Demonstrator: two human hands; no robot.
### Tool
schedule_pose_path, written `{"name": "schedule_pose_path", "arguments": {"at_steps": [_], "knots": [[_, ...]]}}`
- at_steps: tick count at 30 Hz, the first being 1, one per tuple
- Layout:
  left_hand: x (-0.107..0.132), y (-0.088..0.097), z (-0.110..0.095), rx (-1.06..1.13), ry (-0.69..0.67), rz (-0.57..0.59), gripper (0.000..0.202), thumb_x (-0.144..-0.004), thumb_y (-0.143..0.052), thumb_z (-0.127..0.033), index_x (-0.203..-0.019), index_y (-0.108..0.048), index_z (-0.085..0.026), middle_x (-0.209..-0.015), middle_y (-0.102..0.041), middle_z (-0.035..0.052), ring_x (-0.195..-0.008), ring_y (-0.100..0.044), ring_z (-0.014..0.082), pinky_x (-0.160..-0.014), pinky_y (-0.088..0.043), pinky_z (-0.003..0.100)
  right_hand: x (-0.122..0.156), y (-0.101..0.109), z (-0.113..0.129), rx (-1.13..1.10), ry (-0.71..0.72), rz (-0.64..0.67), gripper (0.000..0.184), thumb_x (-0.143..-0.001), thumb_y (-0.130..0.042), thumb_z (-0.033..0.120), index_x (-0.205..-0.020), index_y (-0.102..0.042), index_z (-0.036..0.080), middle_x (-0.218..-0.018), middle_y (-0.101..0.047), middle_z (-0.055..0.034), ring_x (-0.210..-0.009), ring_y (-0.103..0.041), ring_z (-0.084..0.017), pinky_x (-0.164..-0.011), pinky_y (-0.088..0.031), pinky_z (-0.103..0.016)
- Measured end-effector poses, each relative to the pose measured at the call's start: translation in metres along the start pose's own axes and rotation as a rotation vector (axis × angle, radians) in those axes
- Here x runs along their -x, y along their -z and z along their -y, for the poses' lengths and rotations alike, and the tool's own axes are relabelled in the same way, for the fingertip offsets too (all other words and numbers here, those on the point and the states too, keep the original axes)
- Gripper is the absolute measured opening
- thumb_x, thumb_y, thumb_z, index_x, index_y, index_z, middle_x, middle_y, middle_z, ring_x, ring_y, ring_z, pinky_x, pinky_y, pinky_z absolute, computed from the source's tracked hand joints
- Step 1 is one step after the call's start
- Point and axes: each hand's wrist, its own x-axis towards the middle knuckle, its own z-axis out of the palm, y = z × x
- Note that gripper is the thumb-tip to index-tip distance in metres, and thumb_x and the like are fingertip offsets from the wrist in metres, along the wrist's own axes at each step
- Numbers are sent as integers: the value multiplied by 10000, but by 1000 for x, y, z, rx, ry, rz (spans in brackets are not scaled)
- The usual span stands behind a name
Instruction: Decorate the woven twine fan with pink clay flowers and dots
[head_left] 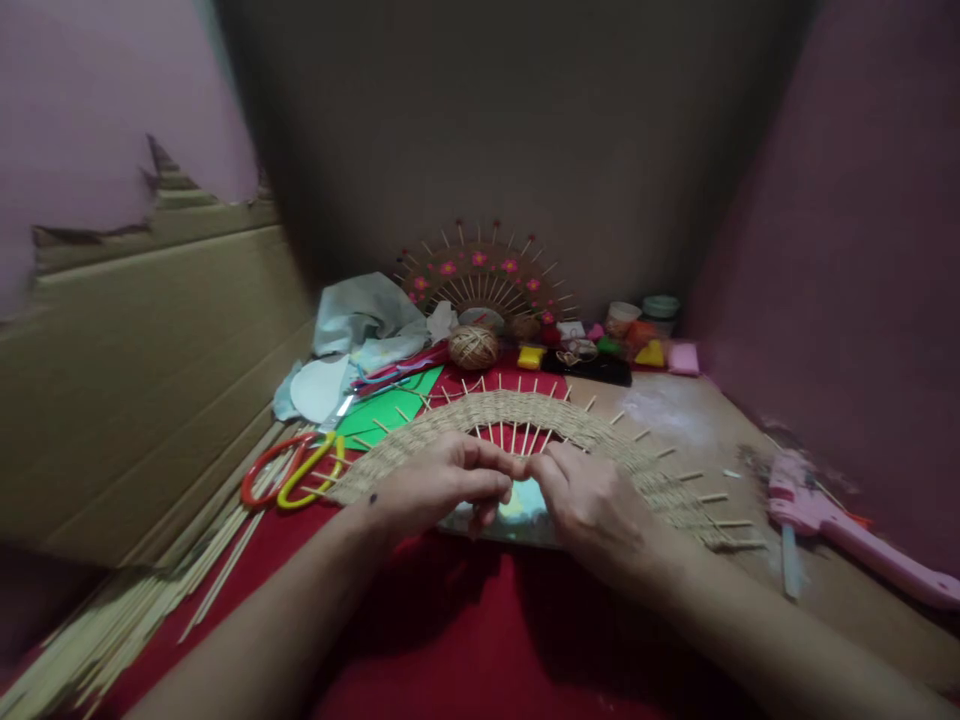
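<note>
A half-round woven fan piece of tan twine and wooden sticks lies on the red cloth in front of me. My left hand and my right hand meet at its centre, fingers curled and pinched together over the base of the sticks. What the fingertips pinch is too small to make out. A pale round base shows just beneath the hands.
Red and yellow scissors lie left of the fan, a ball of twine and green paper behind it. A finished flowered fan stands at the back. A pink glue gun lies right; loose sticks and cardboard left.
</note>
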Motion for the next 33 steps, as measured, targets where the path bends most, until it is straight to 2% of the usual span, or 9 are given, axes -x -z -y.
{"name": "schedule_pose_path", "arguments": {"at_steps": [4, 9, 18, 20, 22, 24, 26, 29, 33], "knots": [[4, -4, -3, -2, 73, 160, 144, -768, -601, -250, -774, -672, -125, -580, -585, 5, -419, -503, 67, -381, -356, 164, 1, -3, -1, -91, -103, -100, 250, -885, -381, 154, -739, -582, 119, -625, -530, -68, -546, -462, -166, -476, -346, -291], [5, 11, -2, 105, -83, -2, 147, -767, -622, -245, -843, -693, -141, -585, -578, -6, -409, -509, 54, -376, -362, 149, 1, 2, -1, -485, -383, -186, 153, -871, -426, 124, -831, -574, 121, -676, -572, -42, -603, -528, -121, -565, -431, -255], [0, 23, 3, 237, -132, -70, 122, -738, -657, -241, -763, -660, -121, -510, -529, -15, -387, -463, 54, -370, -376, 161, -3, 23, 33, -1224, -532, 132, 177, -887, -401, 148, -911, -576, 156, -670, -576, 14, -546, -531, -71, -525, -457, -193], [-2, 24, 6, 241, -158, -113, 123, -734, -667, -252, -722, -620, -140, -482, -495, -32, -375, -433, 53, -359, -358, 164, 0, 23, 46, -1281, -437, 242, 129, -864, -479, 143, -858, -607, 162, -682, -596, 18, -586, -546, -66, -556, -451, -167], [-6, 27, 10, 271, -208, -130, 157, -730, -672, -254, -669, -571, -150, -492, -475, -41, -379, -414, 49, -362, -354, 168, 7, 12, 60, -1294, -146, 343, 103, -825, -580, 176, -729, -610, 154, -695, -606, 13, -635, -556, -63, -574, -430, -136], [-9, 29, 13, 299, -243, -125, 177, -733, -669, -250, -652, -547, -151, -533, -486, -36, -396, -420, 47, -372, -357, 170, 19, -7, 74, -1198, 174, 328, 74, -852, -551, 184, -823, -614, 160, -792, -622, -4, -709, -551, -73, -630, -420, -149], [-11, 30, 16, 295, -235, -113, 125, -734, -668, -229, -709, -572, -154, -590, -527, -21, -423, -457, 52, -379, -351, 166, 31, -28, 86, -1010, 336, 330, 76, -852, -561, 190, -921, -592, 191, -871, -641, 2, -758, -535, -92, -642, -399, -186], [-12, 29, 18, 246, -190, -111, 121, -718, -674, -176, -823, -616, -157, -678, -591, 10, -464, -507, 60, -396, -348, 161, 40, -48, 97, -806, 465, 425, 121, -847, -579, 298, -893, -563, 188, -755, -637, 35, -637, -487, -102, -618, -373, -236], [-14, 32, 16, 251, -247, -240, 114, -704, -670, -162, -810, -636, -138, -653, -602, 16, -459, -504, 58, -420, -374, 168, 40, -47, 99, -727, 471, 369, 132, -851, -573, 311, -810, -538, 191, -703, -624, 56, -614, -471, -93, -591, -345, -235]]}}
